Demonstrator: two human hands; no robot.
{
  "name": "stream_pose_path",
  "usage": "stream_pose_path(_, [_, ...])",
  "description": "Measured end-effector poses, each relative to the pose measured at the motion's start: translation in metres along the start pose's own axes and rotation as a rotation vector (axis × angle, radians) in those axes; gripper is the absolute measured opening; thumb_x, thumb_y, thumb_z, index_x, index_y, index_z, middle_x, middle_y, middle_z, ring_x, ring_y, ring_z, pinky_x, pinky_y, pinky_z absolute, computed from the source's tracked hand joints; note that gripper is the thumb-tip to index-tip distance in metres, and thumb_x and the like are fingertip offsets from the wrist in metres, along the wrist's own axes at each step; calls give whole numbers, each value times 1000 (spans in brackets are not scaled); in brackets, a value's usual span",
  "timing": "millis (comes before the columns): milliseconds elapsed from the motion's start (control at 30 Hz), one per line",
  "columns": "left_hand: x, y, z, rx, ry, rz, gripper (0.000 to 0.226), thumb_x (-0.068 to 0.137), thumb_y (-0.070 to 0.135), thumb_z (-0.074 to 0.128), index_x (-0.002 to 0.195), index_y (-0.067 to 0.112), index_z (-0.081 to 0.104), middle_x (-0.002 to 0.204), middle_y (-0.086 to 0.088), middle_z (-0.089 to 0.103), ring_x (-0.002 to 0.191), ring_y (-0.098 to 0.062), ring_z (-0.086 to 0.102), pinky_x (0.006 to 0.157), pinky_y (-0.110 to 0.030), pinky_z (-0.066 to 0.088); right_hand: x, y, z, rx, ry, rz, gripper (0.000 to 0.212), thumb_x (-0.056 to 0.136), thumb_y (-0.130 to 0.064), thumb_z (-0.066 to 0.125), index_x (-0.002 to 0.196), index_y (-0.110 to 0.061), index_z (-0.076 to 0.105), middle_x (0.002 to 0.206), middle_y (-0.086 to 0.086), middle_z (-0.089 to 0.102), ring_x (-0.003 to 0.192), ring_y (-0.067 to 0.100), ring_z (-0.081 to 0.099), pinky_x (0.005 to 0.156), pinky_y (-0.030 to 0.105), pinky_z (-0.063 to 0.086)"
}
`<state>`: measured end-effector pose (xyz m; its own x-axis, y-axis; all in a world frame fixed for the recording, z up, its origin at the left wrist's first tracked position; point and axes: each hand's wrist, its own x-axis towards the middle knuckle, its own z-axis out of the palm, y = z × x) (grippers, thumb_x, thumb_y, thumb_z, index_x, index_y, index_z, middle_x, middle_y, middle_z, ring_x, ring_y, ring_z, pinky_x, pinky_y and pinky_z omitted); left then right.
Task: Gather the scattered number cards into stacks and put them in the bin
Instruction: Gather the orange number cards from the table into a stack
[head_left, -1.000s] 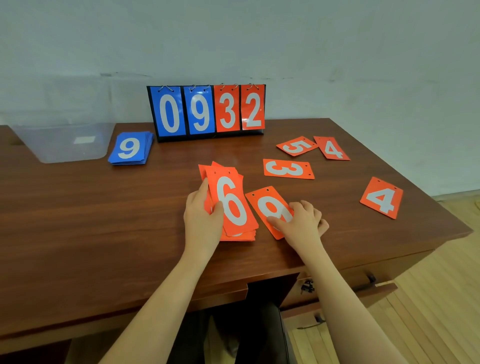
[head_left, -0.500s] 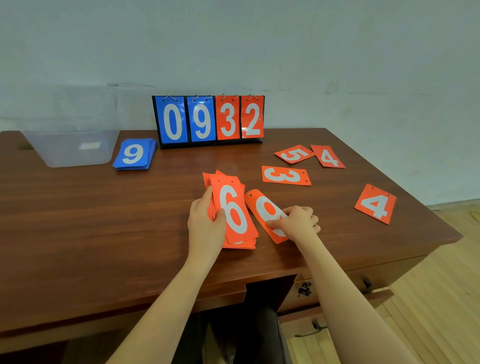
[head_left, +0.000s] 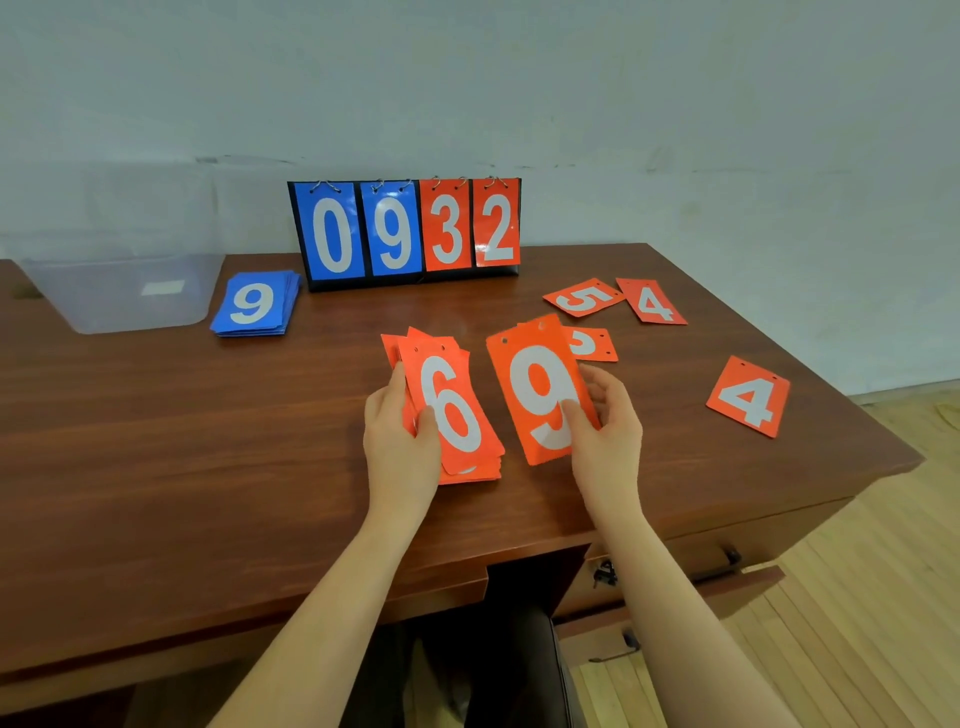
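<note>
My left hand (head_left: 397, 441) grips a stack of orange number cards (head_left: 452, 410) with a 6 on top, resting on the desk. My right hand (head_left: 605, 421) holds a single orange 9 card (head_left: 540, 387) lifted off the desk, just right of the stack. Loose orange cards lie beyond: a 3 card (head_left: 592, 344) half hidden behind the 9, a 5 card (head_left: 584, 297), a 4 card (head_left: 652, 301), and another 4 card (head_left: 748, 397) at the right. A blue stack topped by a 9 (head_left: 255, 304) lies beside the clear plastic bin (head_left: 119, 296) at the far left.
A flip scoreboard (head_left: 405, 228) reading 0932 stands at the back of the wooden desk (head_left: 182, 441), against the wall. The desk's right edge drops to a wooden floor. A drawer with a handle (head_left: 727, 564) sits under the front right.
My right hand has picked the orange 9 card up off the desk and raised it upright beside the stack. My left hand has kept hold of the stack.
</note>
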<state>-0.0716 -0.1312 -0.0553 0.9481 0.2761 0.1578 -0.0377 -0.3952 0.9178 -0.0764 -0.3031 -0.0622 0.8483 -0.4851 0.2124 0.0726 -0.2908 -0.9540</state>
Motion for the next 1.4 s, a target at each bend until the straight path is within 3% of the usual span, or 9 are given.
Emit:
stream_pose_path(200, [3, 1, 4, -186, -41, 21, 48, 95, 24, 47, 140, 31, 33, 134, 2, 41, 115, -12, 50, 94, -32, 47, -2, -15, 14, 134, 24, 29, 35, 89, -20, 63, 122, -23, 55, 122, -7, 59, 109, 10, 57, 91, 29, 52])
stream_pose_path(367, [8, 11, 19, -216, -63, 56, 49, 94, 29, 48, 140, 32, 32, 131, 6, 42, 108, -7, 50, 82, -19, 49, 0, -12, 36, -11, -44, -38, 31, 89, -20, 62, 120, -23, 57, 113, -10, 56, 104, 7, 55, 84, 19, 50])
stream_pose_path(500, [19, 10, 31, -190, -56, 48, 54, 92, 25, 54, 140, 30, 33, 129, 7, 42, 109, -7, 50, 81, -16, 48, 16, -3, 40, -99, -87, -69, 34, 88, -25, 63, 121, -25, 57, 115, -11, 51, 113, 13, 49, 93, 31, 48])
stream_pose_path(667, [45, 6, 35, -122, -7, -15, 53, 93, 22, 52, 142, 27, 32, 135, 2, 41, 111, -4, 45, 88, -22, 44, 69, 13, 35, -545, -194, -45, 50, 94, -42, 49, 140, -30, 38, 151, -1, 29, 138, 23, 25, 111, 47, 22])
stream_pose_path(967, [68, -1, 28, -86, -9, -50, 50, 93, 20, 51, 140, 26, 35, 135, 3, 42, 113, -6, 46, 94, -32, 48, 122, 31, 53, -1106, -571, -38, 52, 97, -54, 21, 147, -39, 17, 159, -1, 7, 146, 24, 3, 114, 50, 5])
stream_pose_path(1067, [64, -5, 22, -74, -22, -58, 51, 93, 19, 51, 141, 25, 34, 136, 1, 42, 118, -11, 48, 95, -39, 49, 106, 29, 44, -1004, -649, -146, 45, 99, -50, 24, 142, -40, 30, 157, -6, 16, 146, 16, 7, 114, 44, 2])
stream_pose_path(1233, [43, -13, 10, -107, -15, -55, 47, 93, 16, 51, 138, 24, 39, 135, 0, 44, 107, -3, 43, 88, -24, 44, 70, 15, 13, -692, -692, -227, 27, 96, -41, 43, 113, -34, 63, 130, -15, 56, 127, 3, 41, 113, 34, 0])
stream_pose_path(1300, [34, -15, 5, -98, -23, -53, 47, 93, 16, 51, 138, 23, 40, 134, -2, 45, 110, -6, 45, 91, -27, 44, 55, 14, 6, -609, -657, -272, 21, 94, -36, 51, 99, -30, 70, 111, -16, 65, 111, 0, 51, 116, 35, 2])
stream_pose_path(1400, [24, -16, -1, -84, -28, -62, 47, 93, 18, 51, 138, 23, 39, 134, -2, 46, 118, -14, 48, 93, -32, 47, 38, 18, -1, -513, -619, -287, 18, 92, -32, 57, 81, -28, 71, 102, -18, 67, 111, -6, 50, 116, 41, 4])
